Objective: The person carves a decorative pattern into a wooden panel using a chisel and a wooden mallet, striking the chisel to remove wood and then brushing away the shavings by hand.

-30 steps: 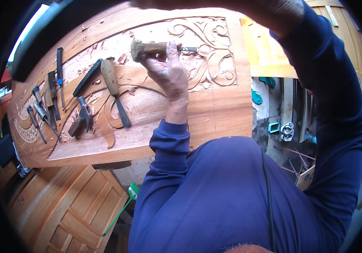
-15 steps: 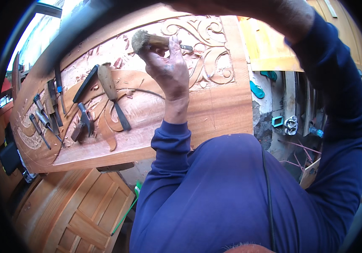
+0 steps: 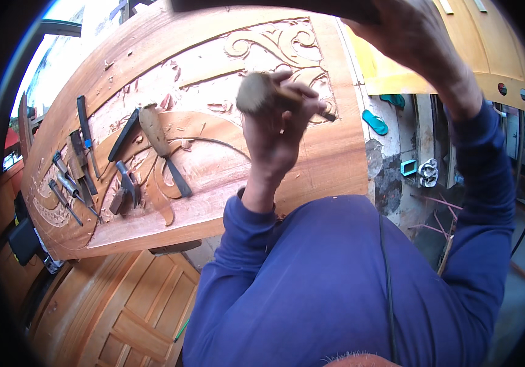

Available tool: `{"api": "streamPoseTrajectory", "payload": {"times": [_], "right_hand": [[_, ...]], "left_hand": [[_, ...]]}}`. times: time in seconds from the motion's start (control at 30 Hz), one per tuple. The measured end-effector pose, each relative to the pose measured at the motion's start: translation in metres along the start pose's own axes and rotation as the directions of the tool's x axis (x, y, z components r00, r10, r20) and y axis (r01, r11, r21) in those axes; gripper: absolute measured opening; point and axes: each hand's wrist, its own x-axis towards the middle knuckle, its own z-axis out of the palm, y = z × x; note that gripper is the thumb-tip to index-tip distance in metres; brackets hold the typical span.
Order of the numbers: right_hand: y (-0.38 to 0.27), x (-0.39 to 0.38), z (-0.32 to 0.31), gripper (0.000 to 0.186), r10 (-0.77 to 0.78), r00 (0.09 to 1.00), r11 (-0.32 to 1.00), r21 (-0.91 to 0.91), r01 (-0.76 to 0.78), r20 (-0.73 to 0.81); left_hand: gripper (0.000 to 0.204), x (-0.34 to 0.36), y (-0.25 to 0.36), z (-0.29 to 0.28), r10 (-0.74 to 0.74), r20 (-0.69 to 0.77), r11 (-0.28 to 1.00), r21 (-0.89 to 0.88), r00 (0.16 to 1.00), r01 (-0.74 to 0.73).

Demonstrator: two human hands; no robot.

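Note:
My left hand point(image 3: 275, 137) is closed around a wood-carving chisel point(image 3: 255, 95) with a frayed, mushroomed wooden handle end. The chisel's dark blade points right, toward carved scrolls at the panel's right end. Beneath it lies a large wooden panel point(image 3: 326, 156) with relief carving and shavings. My right hand point(image 3: 400, 30) is raised at the upper edge, gripping a dark bar-shaped tool point(image 3: 275, 6); the frame cuts it off, so its full shape is hidden. Left of my left hand, a wide chisel with a pale wooden handle point(image 3: 154, 130) rests on the panel.
A hammer point(image 3: 127, 185), a black-handled tool point(image 3: 123, 136) and several chisels point(image 3: 70, 183) lie on the panel's left half. Panelled doors point(image 3: 137, 306) stand below left. A yellowish board point(image 3: 391, 64) is at upper right, with teal slippers point(image 3: 375, 122) on the floor nearby.
My left hand with the chisel has shifted right and slightly down, and its blade tilts more downward. The dark tool in my right hand has swung up and right, off the panel's left side.

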Motion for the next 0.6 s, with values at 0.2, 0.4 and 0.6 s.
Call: {"api": "streamPoseTrajectory", "payload": {"times": [0.2,0.4,0.6], "right_hand": [[0.003,-0.135,0.069,0.079,0.553,0.824,0.699,0.607,-0.379,-0.122],[-0.044,-0.179,0.115,0.082,0.792,0.609,0.300,0.852,-0.429,0.028],[-0.043,-0.188,0.117,0.082,0.835,0.537,0.184,0.859,-0.477,0.119]], "left_hand": [[0.035,0.025,0.017,-0.053,0.084,-0.229,0.975,0.221,0.970,-0.032],[0.044,0.111,0.002,-0.059,-0.035,-0.224,0.994,0.091,0.974,0.057],[0.048,0.165,-0.032,-0.042,-0.175,-0.290,0.975,0.080,0.941,0.206]]}}
